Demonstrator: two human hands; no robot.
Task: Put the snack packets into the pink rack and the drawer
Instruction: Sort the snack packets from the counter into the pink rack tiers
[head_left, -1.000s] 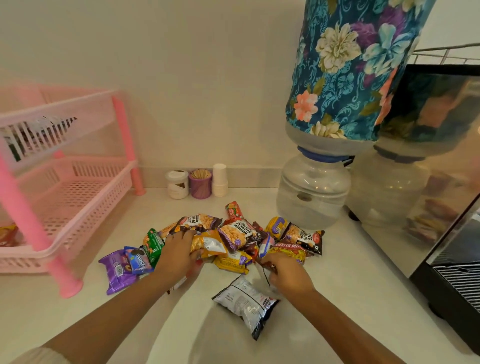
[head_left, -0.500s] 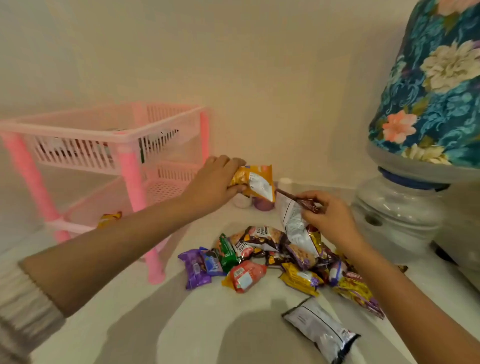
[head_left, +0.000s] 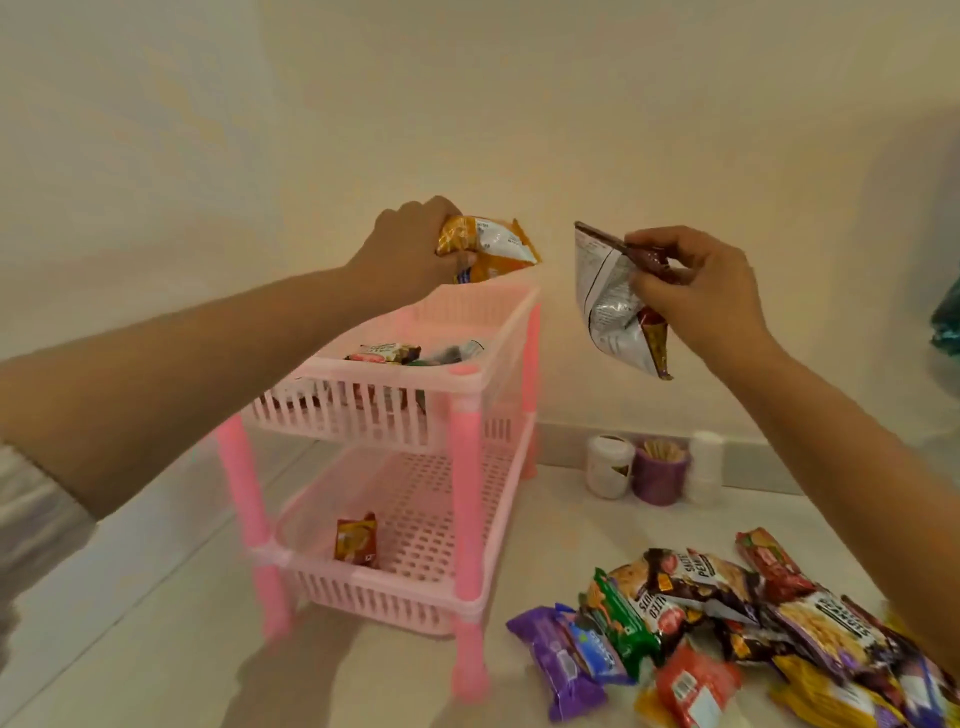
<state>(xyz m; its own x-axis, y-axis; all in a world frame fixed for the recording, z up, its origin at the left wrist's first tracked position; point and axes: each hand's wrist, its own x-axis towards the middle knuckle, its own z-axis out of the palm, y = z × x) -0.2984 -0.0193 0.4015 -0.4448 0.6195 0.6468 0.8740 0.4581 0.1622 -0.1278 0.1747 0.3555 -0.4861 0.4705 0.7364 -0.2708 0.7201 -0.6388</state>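
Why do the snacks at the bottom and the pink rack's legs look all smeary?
Head view: the camera is moving, so the pile of packets and the pink rack legs smear; the cups by the wall are blurry too; the wide lens bends the edges; soft warm light leaves faint hand shadows on the counter.

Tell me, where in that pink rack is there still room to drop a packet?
The lower shelf of the pink rack is mostly bare: a single orange packet stands near its front left, with open grid behind and to its right. The upper shelf is crowded at the front with packets; its back part, under the left hand, looks free.
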